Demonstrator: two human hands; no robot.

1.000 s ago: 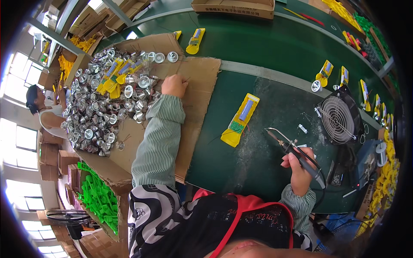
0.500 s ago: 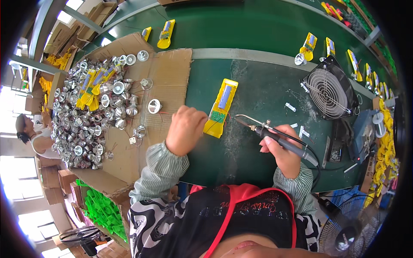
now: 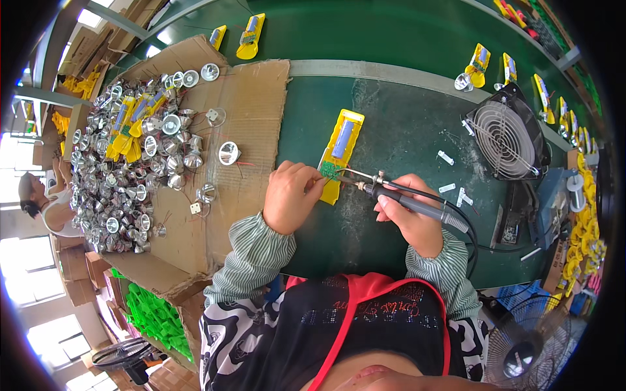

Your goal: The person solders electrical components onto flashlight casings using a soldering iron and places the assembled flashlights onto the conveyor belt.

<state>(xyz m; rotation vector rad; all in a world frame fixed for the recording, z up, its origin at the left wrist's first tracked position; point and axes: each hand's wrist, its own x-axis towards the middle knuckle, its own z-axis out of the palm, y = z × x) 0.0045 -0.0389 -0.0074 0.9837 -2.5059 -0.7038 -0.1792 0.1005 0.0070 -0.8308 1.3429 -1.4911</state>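
Note:
On the green bench before me lies a yellow plastic housing with a blue cylindrical battery and a small green circuit board. My right hand grips a soldering iron with a thin curved metal tube clamped along it. The iron's tip is at the board's right side, touching or just above it. My left hand is pinched at the board's left edge. What its fingertips hold is too small to make out; it may be a thin wire. Both forearms wear striped sleeves.
Many silver reflector cups fill a cardboard tray on the left. A square black fan stands at right beside a solder spool. Small white strips lie near it. More yellow housings sit beyond the metal rail.
My right hand has moved left, bringing the iron's tip to the circuit board. My left hand has shifted slightly right, its fingers now at the board's edge.

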